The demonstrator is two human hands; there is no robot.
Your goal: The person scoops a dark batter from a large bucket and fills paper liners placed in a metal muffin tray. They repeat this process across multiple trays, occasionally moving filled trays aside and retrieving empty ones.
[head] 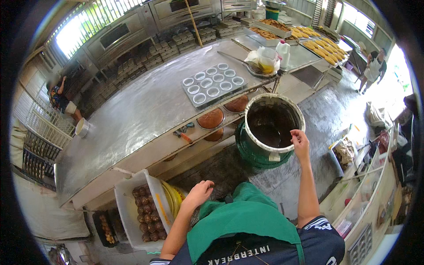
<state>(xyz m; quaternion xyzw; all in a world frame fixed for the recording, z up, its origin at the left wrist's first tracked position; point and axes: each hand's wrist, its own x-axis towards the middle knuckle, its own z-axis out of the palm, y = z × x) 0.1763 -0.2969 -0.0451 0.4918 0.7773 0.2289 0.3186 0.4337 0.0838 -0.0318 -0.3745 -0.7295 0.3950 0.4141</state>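
Observation:
My right hand (299, 140) is at the near right rim of a large white-rimmed bucket (274, 157) with dark brown batter-like stuff inside; whether its bent fingers grip the rim, I cannot tell. My left hand (201, 192) hangs with curled fingers beside a white plastic tub (124, 195) of round brown balls (150, 215), apart from it. On the metal table (132, 102) sits a muffin tin (212, 97) lined with white paper cups. Behind the bucket, a clear container of yellow liquid (267, 59) and a white plastic bottle (283, 53) stand on a plate beside a long tool.
Round brown cakes (210, 118) and an orange-handled tool (185, 137) lie on the shelf below the tabletop. Trays of yellow oblong pastries (324, 49) stand farther back. One person (63, 96) is at the far left, another (373, 68) at the right. Shelving (371, 192) lines the near right.

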